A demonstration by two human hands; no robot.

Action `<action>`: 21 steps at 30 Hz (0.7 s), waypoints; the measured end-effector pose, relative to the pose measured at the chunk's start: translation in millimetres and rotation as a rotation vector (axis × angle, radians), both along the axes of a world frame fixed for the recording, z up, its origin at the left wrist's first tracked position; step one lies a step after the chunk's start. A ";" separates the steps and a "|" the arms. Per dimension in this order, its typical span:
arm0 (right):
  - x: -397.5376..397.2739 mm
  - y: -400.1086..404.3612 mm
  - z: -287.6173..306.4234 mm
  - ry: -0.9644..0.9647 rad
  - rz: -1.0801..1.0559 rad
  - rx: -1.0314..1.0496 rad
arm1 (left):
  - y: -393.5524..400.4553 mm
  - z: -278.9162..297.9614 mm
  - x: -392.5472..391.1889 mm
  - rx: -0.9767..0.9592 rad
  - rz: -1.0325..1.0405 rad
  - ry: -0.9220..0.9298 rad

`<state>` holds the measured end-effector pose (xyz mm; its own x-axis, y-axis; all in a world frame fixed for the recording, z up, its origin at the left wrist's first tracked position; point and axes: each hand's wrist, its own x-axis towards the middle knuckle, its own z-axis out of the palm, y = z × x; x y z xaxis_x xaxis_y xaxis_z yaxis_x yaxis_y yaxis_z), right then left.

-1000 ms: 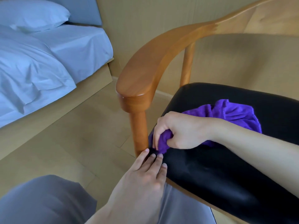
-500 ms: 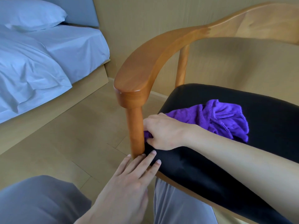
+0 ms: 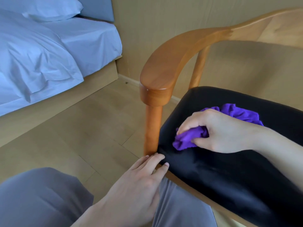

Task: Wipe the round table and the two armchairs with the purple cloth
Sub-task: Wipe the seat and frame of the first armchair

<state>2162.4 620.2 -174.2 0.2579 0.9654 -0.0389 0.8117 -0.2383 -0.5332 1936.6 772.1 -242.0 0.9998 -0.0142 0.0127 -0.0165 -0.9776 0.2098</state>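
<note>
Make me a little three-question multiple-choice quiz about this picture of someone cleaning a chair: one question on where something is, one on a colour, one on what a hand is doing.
1. Where does the cloth lie?
A. on the bed
B. on the black seat
C. on the floor

2. What colour is the cloth?
A. purple
B. yellow
C. white

3. What is the left hand doing?
A. gripping the cloth
B. lifting the pillow
C. resting with straight fingers at the seat's front corner

Answers:
1 B, the cloth is bunched on the black seat of the armchair, near its front leg.
2 A, it shows bright purple against the dark seat.
3 C, the left hand's fingertips touch the seat edge beside the wooden leg, while the right hand holds the cloth.
</note>
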 end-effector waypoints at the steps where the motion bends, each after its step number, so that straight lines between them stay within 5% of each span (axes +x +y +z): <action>1: 2.9 0.0 -1.8 0.023 -0.054 0.094 | 0.3 1.3 0.1 -0.007 -0.011 -0.005; 7: -15.7 1.9 -34.8 -0.362 -0.162 -0.071 | 7.5 2.8 0.2 0.039 -0.064 0.015; 12: -37.4 -22.3 -28.1 -0.398 -0.005 -0.116 | 13.5 1.7 2.4 0.047 -0.060 0.030; 17: -39.1 -49.4 -8.4 -0.129 0.018 -0.201 | 16.1 2.2 4.0 -0.037 -0.045 -0.011; 21: -25.3 -34.8 -2.0 0.117 0.017 -0.011 | 18.4 0.6 0.9 -0.055 -0.077 0.003</action>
<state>2137.0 585.4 -176.3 0.2344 0.9689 -0.0789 0.7479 -0.2316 -0.6221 1937.5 790.5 -241.5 0.9958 -0.0902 0.0130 -0.0904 -0.9603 0.2637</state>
